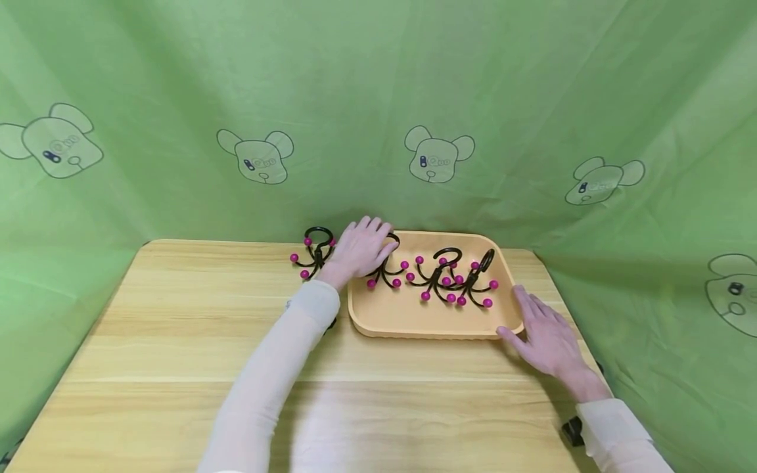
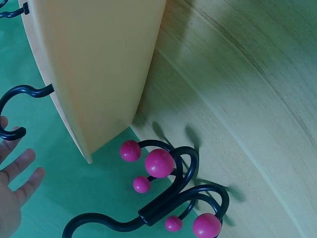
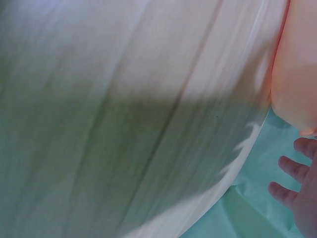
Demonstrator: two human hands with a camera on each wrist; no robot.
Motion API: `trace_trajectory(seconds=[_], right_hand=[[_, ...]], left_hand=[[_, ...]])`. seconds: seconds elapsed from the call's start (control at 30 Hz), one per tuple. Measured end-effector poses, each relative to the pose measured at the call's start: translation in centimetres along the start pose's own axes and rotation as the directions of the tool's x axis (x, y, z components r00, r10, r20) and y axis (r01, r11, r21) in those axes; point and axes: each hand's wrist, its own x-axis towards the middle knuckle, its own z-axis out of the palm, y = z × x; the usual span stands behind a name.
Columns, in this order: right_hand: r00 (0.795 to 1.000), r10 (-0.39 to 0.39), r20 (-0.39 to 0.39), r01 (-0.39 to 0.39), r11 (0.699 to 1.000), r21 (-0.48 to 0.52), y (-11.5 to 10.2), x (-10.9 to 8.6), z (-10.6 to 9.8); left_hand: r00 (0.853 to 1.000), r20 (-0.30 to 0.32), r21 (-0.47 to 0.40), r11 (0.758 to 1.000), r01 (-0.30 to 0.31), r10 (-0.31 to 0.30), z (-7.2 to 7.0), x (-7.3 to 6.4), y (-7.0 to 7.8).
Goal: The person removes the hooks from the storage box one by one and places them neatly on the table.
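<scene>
Several black multi-arm hooks tipped with pink balls are in view. A peach-coloured tray (image 1: 408,322) holds some: one hook (image 1: 383,268) at its left end, and another hook (image 1: 436,279) beside a tilted hook (image 1: 471,282) towards the right. Over the tray's left rim reaches my left hand (image 1: 357,253), fingers extended, close to the leftmost hook's curved top; the left wrist view shows that black curve (image 2: 20,91) near its spread fingertips. Outside the tray, left of that hand, stands another hook (image 1: 318,256), partly hidden. My right hand (image 1: 550,338) rests at the tray's front right corner, fingers straight.
The tray stands at the back right of a wooden table (image 1: 177,341). Behind the table hangs a green curtain (image 1: 355,98) with printed bear heads. A small dark part (image 1: 331,324) peeks out by my left sleeve, mostly hidden.
</scene>
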Motion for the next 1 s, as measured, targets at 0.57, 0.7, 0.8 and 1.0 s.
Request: trace_trajectory(seconds=[0.57, 0.7, 0.8, 1.0], right_hand=[[1.0, 0.004, 0.006, -0.004, 1.0, -0.003, 0.1, 0.2, -0.3], [1.0, 0.006, 0.009, -0.006, 1.0, -0.003, 0.1, 0.1, -0.2], [1.0, 0.006, 0.009, -0.006, 1.0, 0.002, 0.1, 0.1, -0.1], [1.0, 0.009, 0.012, -0.009, 1.0, 0.004, 0.1, 0.1, 0.1]], left_hand=[[1.0, -0.021, 0.028, 0.999, -0.02, 0.02, -0.5, -0.5, 0.1], [0.999, -0.029, 0.046, 0.998, -0.033, 0.034, -0.6, -0.7, 0.2], [0.999, -0.04, 0.059, 0.998, -0.035, 0.037, -0.5, -0.9, 0.2], [0.997, -0.062, 0.063, 0.997, -0.047, 0.051, -0.9, -1.1, 0.2]])
